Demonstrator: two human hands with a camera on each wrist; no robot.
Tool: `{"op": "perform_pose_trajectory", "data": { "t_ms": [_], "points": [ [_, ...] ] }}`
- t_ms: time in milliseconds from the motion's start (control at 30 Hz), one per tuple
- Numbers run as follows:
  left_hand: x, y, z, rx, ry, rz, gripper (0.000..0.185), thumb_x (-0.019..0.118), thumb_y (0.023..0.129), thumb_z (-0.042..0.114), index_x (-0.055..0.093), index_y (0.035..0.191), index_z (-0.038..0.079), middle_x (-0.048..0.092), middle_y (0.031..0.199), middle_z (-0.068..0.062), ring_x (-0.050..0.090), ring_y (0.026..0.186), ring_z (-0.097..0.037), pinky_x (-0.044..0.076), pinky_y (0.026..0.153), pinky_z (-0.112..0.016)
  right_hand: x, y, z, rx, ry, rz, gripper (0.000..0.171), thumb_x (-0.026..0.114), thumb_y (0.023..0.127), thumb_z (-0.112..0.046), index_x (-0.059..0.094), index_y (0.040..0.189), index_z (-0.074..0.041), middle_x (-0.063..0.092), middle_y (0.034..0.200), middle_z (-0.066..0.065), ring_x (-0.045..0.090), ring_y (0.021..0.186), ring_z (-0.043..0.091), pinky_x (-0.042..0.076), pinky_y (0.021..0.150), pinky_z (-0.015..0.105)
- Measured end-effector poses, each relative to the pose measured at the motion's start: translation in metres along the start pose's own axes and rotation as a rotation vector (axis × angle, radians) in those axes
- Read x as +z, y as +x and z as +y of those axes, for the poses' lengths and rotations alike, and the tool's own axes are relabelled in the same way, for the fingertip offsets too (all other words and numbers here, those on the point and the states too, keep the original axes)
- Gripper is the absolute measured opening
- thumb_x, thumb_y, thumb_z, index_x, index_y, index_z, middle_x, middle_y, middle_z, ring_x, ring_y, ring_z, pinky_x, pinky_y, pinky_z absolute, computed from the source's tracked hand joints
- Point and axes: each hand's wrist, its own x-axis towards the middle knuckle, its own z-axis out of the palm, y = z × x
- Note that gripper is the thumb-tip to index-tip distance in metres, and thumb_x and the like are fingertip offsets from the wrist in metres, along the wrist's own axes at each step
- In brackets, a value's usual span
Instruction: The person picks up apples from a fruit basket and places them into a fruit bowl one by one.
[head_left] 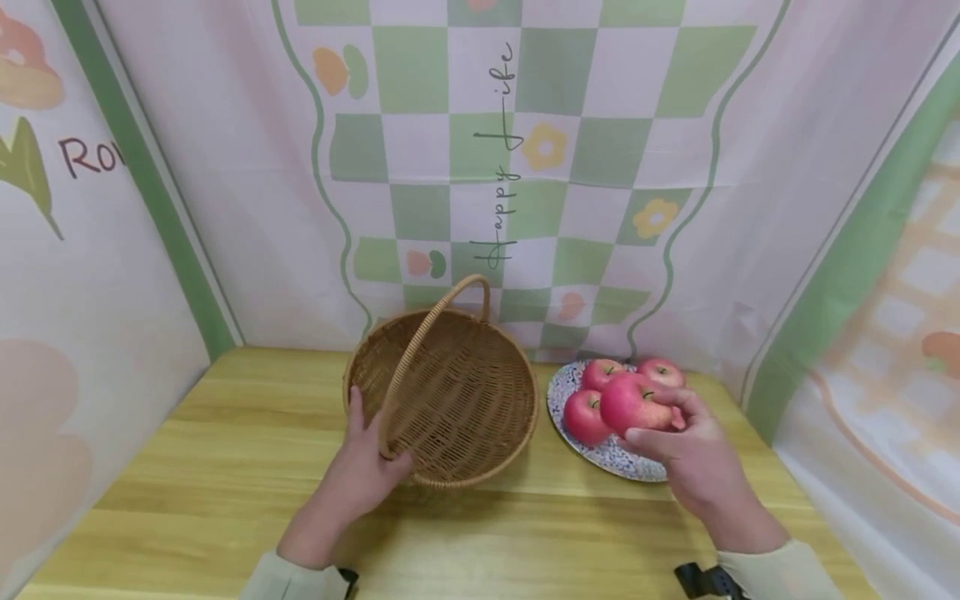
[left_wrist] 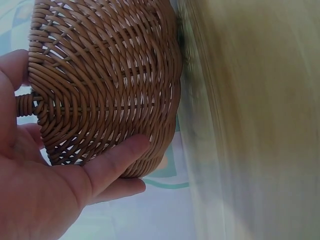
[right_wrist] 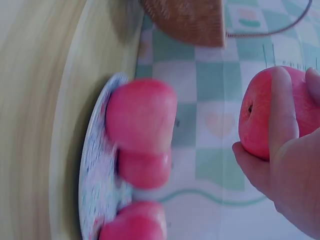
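Note:
My left hand (head_left: 367,467) grips the rim of a brown wicker basket (head_left: 465,408) at the near foot of its arched handle. The left wrist view has the fingers spread along the woven side (left_wrist: 115,85), with the base close to the table. Nothing lies inside the basket. In my right hand (head_left: 701,458) is a red apple (head_left: 633,404), pinched between thumb and fingers and raised above a speckled plate (head_left: 618,462). The right wrist view shows fingers wrapped around this apple (right_wrist: 257,115). On the plate sit several more red apples (head_left: 585,417), partly hidden by the held one.
Basket and plate stand side by side on a wooden table (head_left: 180,467), the plate to the right. Behind them hangs a checked green and white cloth (head_left: 480,150). Printed cloth panels close off the left (head_left: 90,333) and right (head_left: 900,375) sides.

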Motion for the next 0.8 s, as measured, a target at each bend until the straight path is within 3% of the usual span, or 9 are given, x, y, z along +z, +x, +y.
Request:
{"op": "perform_pose_trajectory", "data": {
  "t_ms": [233,367,500,600,733,800],
  "points": [
    [-0.001,0.001,-0.003,0.018,-0.008,0.009,0.080,0.069,0.089,0.015,0.028,0.158,0.013,-0.032,0.156,-0.018,0.058,0.056,-0.007,0.047,0.044,-0.028,-0.033,-0.002,0.008,0.008,-0.021,0.063,0.055,0.068,0.076,0.024,0.052,0.118,-0.006,0.053,0.113,0.006,0.063,0.096,0.013,0.058,0.075,0.035],
    [-0.002,0.001,-0.004,0.014,-0.007,0.005,0.081,0.070,0.089,0.016,0.028,0.158,0.016,-0.032,0.156,-0.018,0.056,0.052,-0.009,0.047,0.042,-0.028,-0.042,-0.003,0.016,0.112,-0.156,0.109,0.059,0.075,0.076,0.017,0.050,0.126,-0.002,0.047,0.127,0.008,0.061,0.096,0.008,0.058,0.076,0.038],
    [-0.003,0.000,-0.004,-0.003,-0.001,0.007,0.080,0.070,0.089,0.019,0.029,0.158,0.015,-0.028,0.157,-0.022,0.048,0.047,-0.012,0.043,0.039,-0.027,-0.045,-0.005,0.026,0.205,-0.245,0.123,0.066,0.077,0.076,0.012,0.046,0.134,0.003,0.033,0.145,0.018,0.061,0.095,0.006,0.057,0.078,0.041],
    [-0.004,0.000,-0.004,-0.026,-0.010,0.018,0.076,0.068,0.089,0.021,0.033,0.156,0.014,-0.025,0.157,-0.026,0.061,0.056,-0.018,0.041,0.038,-0.026,-0.047,-0.005,0.034,0.224,-0.251,0.130,0.069,0.077,0.076,0.012,0.043,0.136,0.005,0.028,0.147,0.027,0.061,0.094,0.007,0.057,0.078,0.041],
    [-0.008,0.001,-0.002,-0.069,-0.041,0.022,0.073,0.067,0.089,0.025,0.036,0.154,0.013,-0.024,0.157,-0.027,0.069,0.066,-0.028,0.037,0.037,-0.024,-0.046,-0.004,0.044,0.229,-0.273,0.151,0.071,0.077,0.076,0.012,0.040,0.137,0.006,0.033,0.144,0.030,0.063,0.092,0.009,0.057,0.077,0.041],
    [-0.011,0.001,-0.002,-0.086,-0.048,0.019,0.074,0.068,0.089,0.026,0.036,0.154,0.011,-0.024,0.157,-0.027,0.066,0.059,-0.024,0.035,0.036,-0.023,-0.044,-0.004,0.047,0.225,-0.306,0.157,0.071,0.076,0.077,0.012,0.039,0.137,0.007,0.036,0.144,0.029,0.063,0.092,0.009,0.057,0.077,0.041]
  ]
}}
